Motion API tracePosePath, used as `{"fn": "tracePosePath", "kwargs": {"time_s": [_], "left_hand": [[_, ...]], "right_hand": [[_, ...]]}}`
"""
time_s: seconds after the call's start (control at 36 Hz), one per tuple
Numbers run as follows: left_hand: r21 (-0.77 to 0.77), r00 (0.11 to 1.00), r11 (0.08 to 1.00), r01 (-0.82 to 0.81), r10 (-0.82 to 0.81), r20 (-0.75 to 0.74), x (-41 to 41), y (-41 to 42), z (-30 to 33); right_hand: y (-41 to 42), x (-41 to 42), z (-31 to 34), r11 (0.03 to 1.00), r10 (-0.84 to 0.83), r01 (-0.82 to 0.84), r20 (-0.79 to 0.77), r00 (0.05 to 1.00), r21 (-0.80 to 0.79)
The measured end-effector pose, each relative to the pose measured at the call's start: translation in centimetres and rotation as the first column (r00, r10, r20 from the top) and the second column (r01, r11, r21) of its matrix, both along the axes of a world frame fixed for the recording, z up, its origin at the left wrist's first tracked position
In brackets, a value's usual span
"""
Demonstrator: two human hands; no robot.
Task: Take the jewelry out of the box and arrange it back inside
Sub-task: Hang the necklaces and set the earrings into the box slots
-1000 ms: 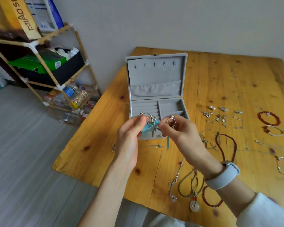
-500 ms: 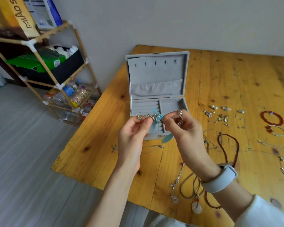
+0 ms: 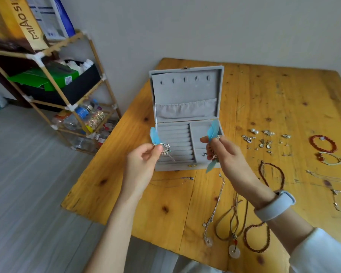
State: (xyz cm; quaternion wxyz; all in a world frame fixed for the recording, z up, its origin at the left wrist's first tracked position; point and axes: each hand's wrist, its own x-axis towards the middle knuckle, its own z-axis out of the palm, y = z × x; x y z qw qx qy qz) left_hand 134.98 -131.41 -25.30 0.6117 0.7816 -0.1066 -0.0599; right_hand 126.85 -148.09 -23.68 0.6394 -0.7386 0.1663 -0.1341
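Both hands are raised just above the near edge of the open grey jewelry box, each pinching one feathered earring. The left hand has thumb and forefinger closed on the silver hoop of the left earring, its blue feather standing up past the fingertips. The right hand pinches the right earring near its metal top, one blue feather rising above the fingers and a greener one hanging below the palm; how the hook sits inside that grip I can't quite make out.

These pieces look very light and delicate. The feathers are soft and would crease or fray if squeezed, and the small dangling silver beads could snag on one another, so the hoop or hook is the sensible place to hold them.

Beyond the fingertips lie the box's padded ring rolls and side compartments, mostly bare. To the right of the right hand, small earrings and a red bead bracelet lie spread on the wooden worktop, and necklaces trail below the right wrist.
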Motion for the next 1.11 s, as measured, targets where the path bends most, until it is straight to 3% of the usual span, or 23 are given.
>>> {"fn": "tracePosePath", "kwargs": {"time_s": [0.11, 0.17, 0.25, 0.36, 0.47, 0.64, 0.83, 1.11], "left_hand": [[0.226, 0.980, 0.973, -0.039, -0.006, 0.197, 1.8, -0.3, 0.1], [0.317, 0.950, 0.946, -0.072, -0.032, 0.311, 2.4, -0.5, 0.7], [0.330, 0.904, 0.937, -0.117, -0.037, 0.427, 3.6, -0.9, 2.1], [0.237, 0.882, 0.966, -0.108, -0.017, 0.471, 5.6, -1.9, 4.2], [0.115, 0.934, 0.992, -0.049, 0.005, 0.356, 8.5, -3.7, 4.7], [0.051, 0.965, 0.998, -0.038, 0.023, 0.261, 12.9, -5.5, 3.0], [0.026, 0.900, 0.991, -0.131, 0.108, 0.423, 15.6, -6.8, 1.5], [-0.053, 0.877, 0.992, -0.114, 0.125, 0.464, 17.3, -8.2, -0.3]], "right_hand": [[-1.2, 1.3, 0.0, 0.959, 0.094, -0.125, -0.128, 0.987, -0.255], [-1.8, 2.1, 0.2, 0.896, 0.139, -0.179, -0.126, 0.982, -0.406], [-2.7, 3.5, 1.2, 0.862, 0.153, -0.159, -0.052, 0.987, -0.481], [-3.4, 6.2, 3.0, 0.907, 0.121, -0.090, 0.052, 0.991, -0.412], [-3.9, 9.9, 3.2, 0.943, 0.042, -0.011, 0.086, 0.995, -0.333], [-4.2, 15.1, 2.4, 0.955, -0.034, 0.071, 0.130, 0.991, -0.288], [-4.0, 19.1, 1.3, 0.973, -0.119, 0.161, 0.237, 0.964, -0.165], [-3.5, 21.0, 0.0, 0.905, -0.320, 0.398, 0.375, 0.870, -0.152]]}}
